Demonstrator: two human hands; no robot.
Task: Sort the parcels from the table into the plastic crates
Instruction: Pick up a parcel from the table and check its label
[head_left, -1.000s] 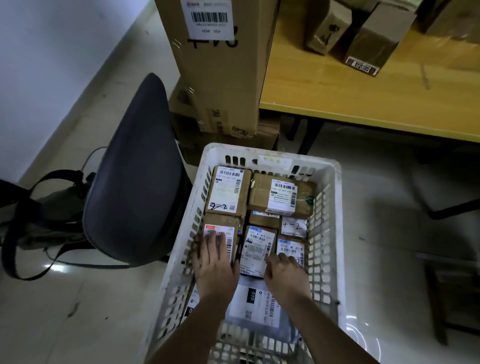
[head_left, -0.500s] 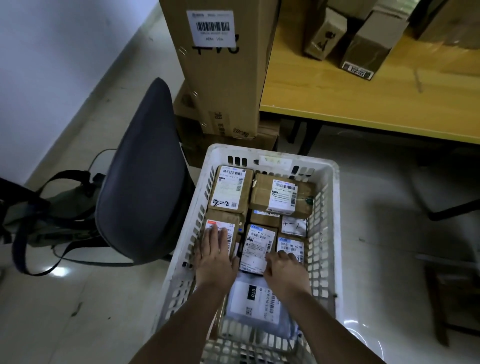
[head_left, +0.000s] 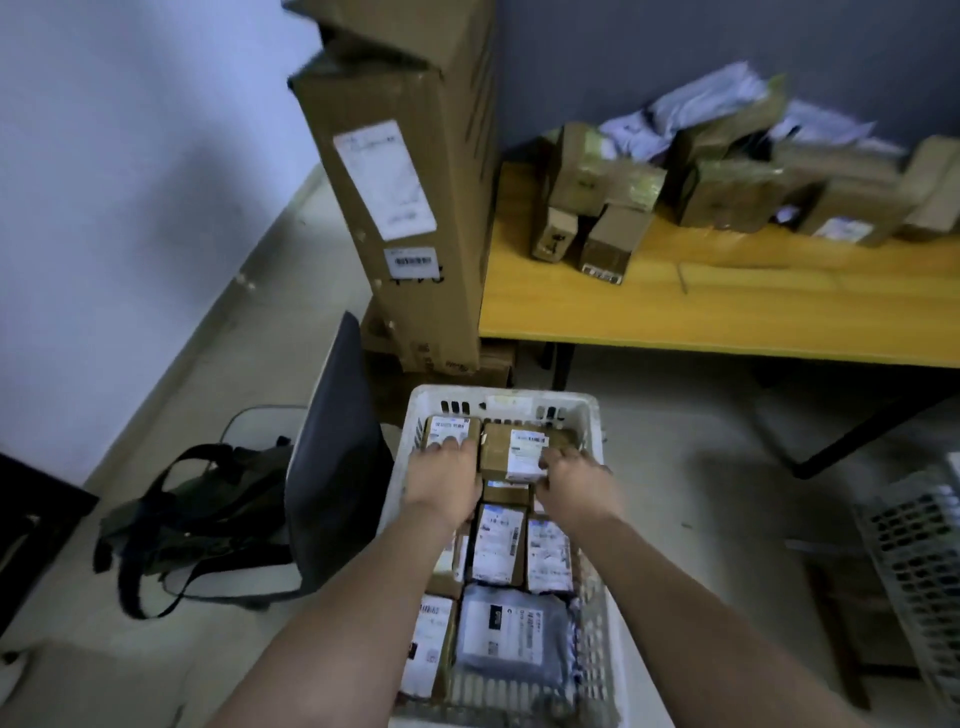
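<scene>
Our two hands have moved up from the middle of the white crate (head_left: 597, 415) to its far end, so we are now tidying the back row to make room. Our left hand (head_left: 447, 480) lies with its fingers spread flat on the far-left box (head_left: 451, 434), and our right hand (head_left: 569, 480) curls its fingers round the edge of the far-right box (head_left: 511, 452). The boxes are brown card with smooth white labels, and a soft grey bag (head_left: 511, 644) sits near our end (it looks squishy). The crate is hard plastic with holes in its walls. More parcels (head_left: 727, 192) wait along the far edge of the yellow desk (head_left: 727, 312), so we think lots of sorting is left.
</scene>
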